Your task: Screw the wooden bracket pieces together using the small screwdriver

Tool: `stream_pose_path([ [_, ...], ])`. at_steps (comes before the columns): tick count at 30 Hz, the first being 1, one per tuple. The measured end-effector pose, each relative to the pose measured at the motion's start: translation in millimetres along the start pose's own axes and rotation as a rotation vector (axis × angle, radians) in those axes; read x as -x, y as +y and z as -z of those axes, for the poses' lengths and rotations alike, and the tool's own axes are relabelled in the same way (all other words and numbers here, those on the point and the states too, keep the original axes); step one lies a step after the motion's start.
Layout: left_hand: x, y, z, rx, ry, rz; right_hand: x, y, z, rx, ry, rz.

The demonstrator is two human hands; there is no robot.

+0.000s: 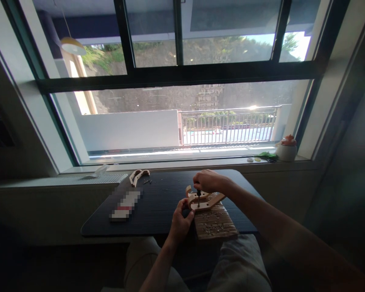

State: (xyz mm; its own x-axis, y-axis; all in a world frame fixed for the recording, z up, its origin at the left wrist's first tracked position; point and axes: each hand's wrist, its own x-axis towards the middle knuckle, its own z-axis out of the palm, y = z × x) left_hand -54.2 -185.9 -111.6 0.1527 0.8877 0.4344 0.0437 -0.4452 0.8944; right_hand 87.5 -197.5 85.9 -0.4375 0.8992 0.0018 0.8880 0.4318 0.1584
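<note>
My right hand (207, 181) is closed around the top of a small dark screwdriver (198, 196) standing upright on a light wooden frame piece (204, 201). My left hand (180, 222) grips the near left end of that wooden piece and steadies it. The piece rests on a perforated wooden board (214, 225) at the near edge of the dark table (158, 207). The screwdriver tip is hidden where it meets the wood.
Another curved wooden part (139, 176) and a few small screws (148, 181) lie at the table's far left. A blurred flat package (125, 206) lies left of centre. A white pot (286, 149) stands on the window sill at the right. My knees are under the table edge.
</note>
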Motion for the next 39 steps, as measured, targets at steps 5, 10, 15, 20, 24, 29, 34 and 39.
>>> stream_pose_path([
  [5,0,-2,0,0.01,-0.005,-0.003,1,-1,4,0.0,-0.007,-0.027],
  [10,0,2,1,0.024,-0.016,0.004,2,-2,15,-0.027,-0.05,-0.033],
  [15,1,7,0,0.04,-0.022,0.013,5,-1,17,-0.042,-0.052,-0.002],
  [20,1,9,2,0.027,-0.021,0.001,2,0,8,-0.044,-0.021,0.062],
  [24,1,6,1,0.021,-0.018,-0.003,1,2,3,-0.052,0.001,0.066],
  [29,0,4,0,0.027,-0.009,0.003,4,4,-2,-0.061,0.017,0.032],
  [34,1,9,0,0.038,-0.016,0.003,4,5,0,-0.058,0.012,-0.005],
  [39,1,10,1,0.049,-0.014,0.003,5,5,5,-0.066,0.001,-0.014],
])
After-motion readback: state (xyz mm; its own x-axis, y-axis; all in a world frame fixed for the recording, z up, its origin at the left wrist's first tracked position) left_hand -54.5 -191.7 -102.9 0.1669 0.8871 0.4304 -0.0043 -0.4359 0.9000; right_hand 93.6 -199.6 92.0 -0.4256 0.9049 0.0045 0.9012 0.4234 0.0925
